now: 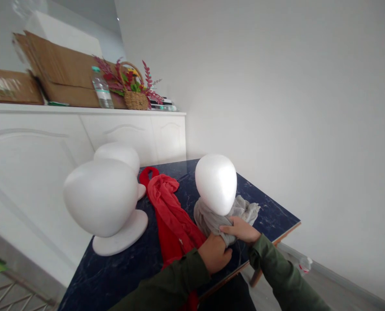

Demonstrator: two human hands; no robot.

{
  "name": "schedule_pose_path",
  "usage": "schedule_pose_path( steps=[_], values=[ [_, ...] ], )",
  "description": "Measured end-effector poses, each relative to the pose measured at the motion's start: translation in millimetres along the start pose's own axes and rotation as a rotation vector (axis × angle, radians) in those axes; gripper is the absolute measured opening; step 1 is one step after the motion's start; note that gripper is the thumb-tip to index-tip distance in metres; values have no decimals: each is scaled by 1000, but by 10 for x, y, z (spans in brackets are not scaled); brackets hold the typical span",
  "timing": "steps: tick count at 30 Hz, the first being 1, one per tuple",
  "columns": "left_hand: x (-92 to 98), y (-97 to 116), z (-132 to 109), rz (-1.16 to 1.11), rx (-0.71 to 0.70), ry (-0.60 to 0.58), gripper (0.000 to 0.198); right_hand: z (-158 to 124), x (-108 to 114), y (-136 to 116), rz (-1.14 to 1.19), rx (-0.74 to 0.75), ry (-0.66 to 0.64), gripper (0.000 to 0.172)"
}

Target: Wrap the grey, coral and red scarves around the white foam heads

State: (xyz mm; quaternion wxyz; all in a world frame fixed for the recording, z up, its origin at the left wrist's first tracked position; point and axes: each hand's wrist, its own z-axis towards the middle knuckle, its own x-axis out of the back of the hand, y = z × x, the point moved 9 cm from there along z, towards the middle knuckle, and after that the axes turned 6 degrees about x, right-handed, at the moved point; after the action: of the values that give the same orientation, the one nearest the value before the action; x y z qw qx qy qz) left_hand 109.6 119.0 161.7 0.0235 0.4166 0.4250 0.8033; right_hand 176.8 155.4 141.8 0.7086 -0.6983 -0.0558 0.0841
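The grey cloth (208, 219) wraps the base of the foam head (216, 183), hiding its stand. Right hand (242, 229) grip pinches the cloth just below the head. Left hand (214, 254) grip is clenched on it, fingertips hidden. The red cloth (169, 207) lies left of the head.

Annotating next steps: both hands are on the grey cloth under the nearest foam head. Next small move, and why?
Likely draw the grey cloth snug with both hands. The left hand and right hand grip it in front of the foam head, where it sits loosely bunched around the base, with slack spilling to the right.
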Motion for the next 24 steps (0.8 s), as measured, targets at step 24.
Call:
schedule_pose_path(
  steps=[24],
  values=[
    [195, -1095, 225, -939, 500, 277, 22, -171, 301, 99, 161, 48, 214, 26]
  ],
)
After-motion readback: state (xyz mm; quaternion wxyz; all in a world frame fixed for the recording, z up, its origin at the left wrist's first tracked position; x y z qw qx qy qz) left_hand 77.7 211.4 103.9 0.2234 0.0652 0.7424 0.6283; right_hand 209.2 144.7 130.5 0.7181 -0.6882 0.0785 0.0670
